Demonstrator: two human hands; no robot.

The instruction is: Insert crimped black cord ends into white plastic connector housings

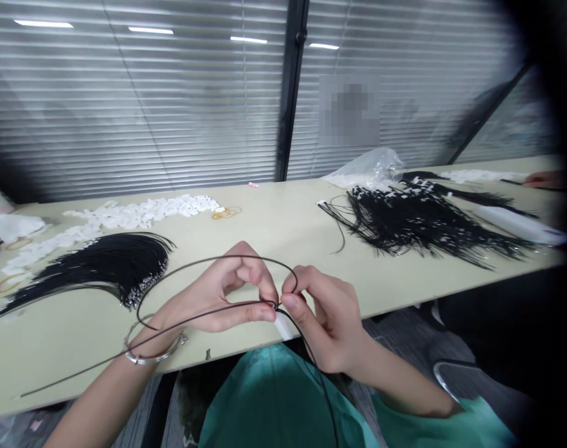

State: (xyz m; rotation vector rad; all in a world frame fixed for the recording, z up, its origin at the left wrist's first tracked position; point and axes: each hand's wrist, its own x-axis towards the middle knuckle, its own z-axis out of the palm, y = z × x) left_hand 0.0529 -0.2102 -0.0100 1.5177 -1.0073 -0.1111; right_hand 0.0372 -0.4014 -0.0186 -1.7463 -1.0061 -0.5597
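Note:
Over the table's front edge, my left hand (246, 286) pinches a thin black cord (199, 315) between thumb and forefinger. My right hand (323, 311) grips the same cord close by, its thumb and forefinger pressed together. A loop of the cord arches above my left wrist, and one end stretches to the lower left across the table. Another length hangs down over my green clothing. A small white tag (283, 326) dangles just below the fingertips. The exact crossing of the cord between the fingers is too small to make out.
A bundle of black cords (110, 264) lies left, near scattered white tags (147, 211) and yellow rubber bands (226, 213). At right are a larger pile of black cords (418, 218), a clear plastic bag (371, 167) and another person's hand (544, 179). Blinds stand behind the table (274, 227).

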